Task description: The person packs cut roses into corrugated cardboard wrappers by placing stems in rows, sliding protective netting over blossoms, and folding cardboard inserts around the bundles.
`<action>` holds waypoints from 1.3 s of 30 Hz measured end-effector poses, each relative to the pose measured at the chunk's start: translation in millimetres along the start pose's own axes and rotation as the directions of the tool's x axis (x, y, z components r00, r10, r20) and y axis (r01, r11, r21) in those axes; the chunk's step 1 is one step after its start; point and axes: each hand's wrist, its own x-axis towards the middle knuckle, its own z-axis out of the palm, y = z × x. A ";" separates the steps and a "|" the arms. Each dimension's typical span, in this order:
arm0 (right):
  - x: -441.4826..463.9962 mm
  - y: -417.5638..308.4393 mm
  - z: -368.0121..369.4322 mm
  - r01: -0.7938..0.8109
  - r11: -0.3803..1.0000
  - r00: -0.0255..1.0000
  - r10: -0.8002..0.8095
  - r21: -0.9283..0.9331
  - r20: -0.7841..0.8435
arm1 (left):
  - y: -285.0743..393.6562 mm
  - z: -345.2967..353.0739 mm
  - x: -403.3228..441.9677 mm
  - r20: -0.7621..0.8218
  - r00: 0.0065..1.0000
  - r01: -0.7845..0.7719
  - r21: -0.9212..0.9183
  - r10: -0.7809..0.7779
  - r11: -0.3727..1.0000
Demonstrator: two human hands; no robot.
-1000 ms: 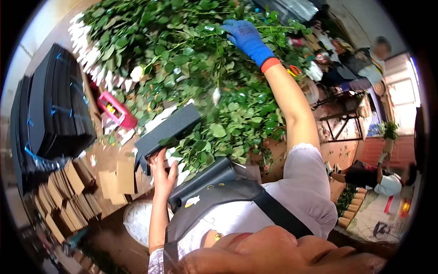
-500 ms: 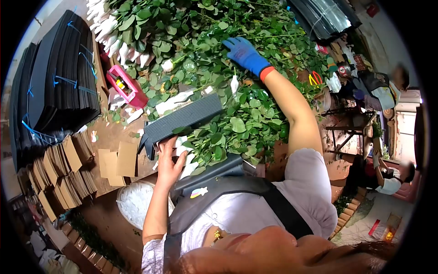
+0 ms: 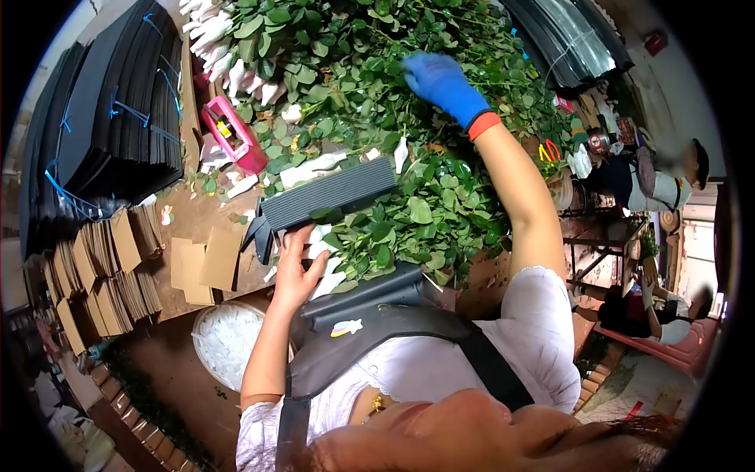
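Note:
My bare left hand (image 3: 296, 274) rests at the lower edge of a dark ridged board (image 3: 330, 193), its thumb and fingers apart. Beside its fingertips lie white-sleeved flower heads (image 3: 325, 266), whose leafy stems (image 3: 409, 236) run to the right. A black plastic piece (image 3: 259, 236) juts out at the board's left end. Farther off, my right hand (image 3: 447, 85), in a blue glove with a red cuff, reaches into a large heap of leafy stems (image 3: 346, 86). Its fingers are curled down among the leaves, and what they hold is hidden.
A pink holder (image 3: 250, 153) with tools stands left of the heap. Stacked black sheets (image 3: 118, 102) and brown cardboard pieces (image 3: 102, 267) fill the left side. Red-handled scissors (image 3: 549, 150) lie at right. A round tub (image 3: 228, 338) is below the table edge. Two people are at far right.
My right hand has gone from outstretched fingers over the leaves to curled fingers among them. My left hand stays by the board. The whole view has shifted slightly.

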 end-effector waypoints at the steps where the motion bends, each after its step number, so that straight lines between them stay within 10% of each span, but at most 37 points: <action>1: -2.3 -5.7 -6.1 -0.080 0.985 0.942 0.125 -0.153 0.312 | -1.3 0.8 1.2 -0.010 1.000 -0.021 0.005 0.021 1.000; 5: -28.3 -0.3 60.6 0.106 0.960 0.814 0.066 -0.259 0.577 | -4.3 2.3 0.7 -0.017 1.000 -0.022 -0.007 0.021 1.000; 11: -23.4 -14.2 53.1 -0.080 0.973 0.984 0.043 0.216 0.173 | -8.4 4.2 1.4 0.008 1.000 0.017 -0.081 -0.016 0.997; 15: 0.0 -11.1 93.9 0.232 0.941 0.932 -0.142 0.246 -0.333 | -5.8 3.5 1.4 0.026 0.997 0.072 -0.122 -0.070 0.990; 17: 4.9 -8.6 87.2 0.093 0.991 0.995 -0.097 0.095 0.034 | 0.1 0.9 1.7 0.003 1.000 0.024 -0.057 -0.024 0.998; 23: -21.1 -1.6 87.4 -0.183 0.944 0.927 0.259 -0.275 0.271 | -4.0 3.2 -1.5 -0.002 0.999 0.053 -0.082 -0.054 0.995; 26: -24.0 11.3 130.9 0.079 0.919 0.892 0.107 -0.386 0.439 | -8.2 3.4 -0.3 -0.013 1.000 -0.007 -0.027 0.006 1.000; 30: -27.8 8.5 65.6 -0.038 0.999 0.998 0.037 -0.024 -0.053 | -5.5 1.8 -0.7 0.022 0.999 0.027 -0.094 -0.025 0.995; 31: -26.8 12.6 56.1 0.169 0.985 0.798 -0.159 -0.037 -0.582 | -6.9 2.4 -0.5 0.015 1.000 0.024 -0.102 -0.022 0.994; 33: -25.0 8.0 25.4 0.159 0.984 0.860 -0.096 0.084 -0.501 | -11.3 6.1 -1.3 0.008 1.000 0.018 -0.121 -0.017 0.993; 36: -28.3 -12.7 15.6 0.177 0.983 0.964 -0.182 0.041 0.196 | -13.4 8.0 -2.6 -0.014 1.000 -0.020 -0.098 0.018 0.995; 39: -53.1 -15.3 -6.9 0.382 0.915 0.912 -0.351 0.130 -0.214 | -18.1 8.7 -1.0 -0.029 0.999 -0.043 -0.054 0.042 0.998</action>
